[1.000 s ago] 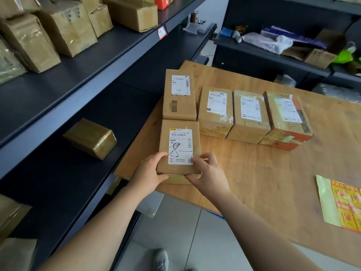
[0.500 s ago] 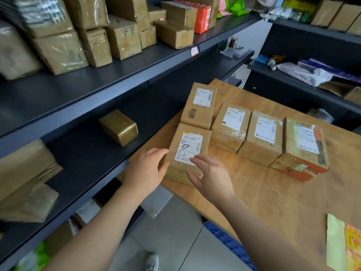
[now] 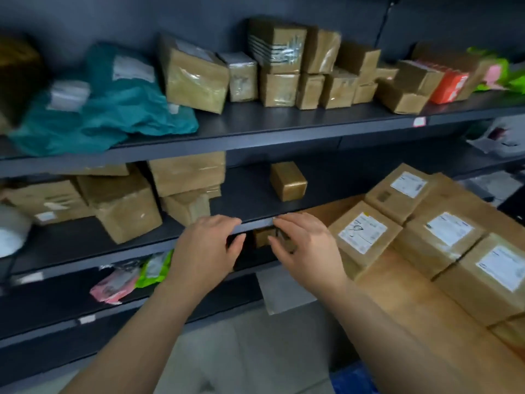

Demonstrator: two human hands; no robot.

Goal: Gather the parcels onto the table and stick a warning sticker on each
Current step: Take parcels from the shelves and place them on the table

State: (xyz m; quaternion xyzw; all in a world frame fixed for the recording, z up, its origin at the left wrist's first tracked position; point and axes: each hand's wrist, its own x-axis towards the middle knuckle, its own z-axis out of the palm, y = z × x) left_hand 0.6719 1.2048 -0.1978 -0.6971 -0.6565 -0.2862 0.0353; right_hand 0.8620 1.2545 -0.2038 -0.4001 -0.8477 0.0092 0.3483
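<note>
Nearest, two bare forearms reach forward from the bottom edge over a pale tiled floor [image 3: 227, 351]. Left hand [image 3: 207, 248]: fingers loosely spread and curled, empty, in front of the front lip of the middle shelf [image 3: 241, 203]; contact with the lip cannot be told. Right hand [image 3: 305, 245]: fingers half open, empty, fingertips at the same lip, just beside the corner of the wooden table [image 3: 403, 302].

Between the two hands, under the lip, a small brown box [image 3: 262, 236] shows partly; blurred, whether either hand touches it cannot be told.

On the table, right of the right hand: labelled cardboard parcels packed close together. Nearest the hand, a parcel with a scribbled label [image 3: 365, 233]; behind it a parcel with a small white label [image 3: 400, 190]; further right two more labelled parcels [image 3: 443, 237] [image 3: 494, 273], touching side by side.

Lower shelf, left: pink and green plastic mailers [image 3: 130, 277].

Middle shelf: one small tape-wrapped parcel [image 3: 288, 180] stands alone, well apart from a cluster of larger brown boxes [image 3: 159, 194] to the left.

Top shelf [image 3: 284, 120]: teal plastic mailer bags [image 3: 113, 106] at left, a row of stacked brown cartons [image 3: 284, 69] in the centre, an orange-red box [image 3: 449, 85] and bright green bags [image 3: 505, 75] far right. Whole frame motion-blurred
</note>
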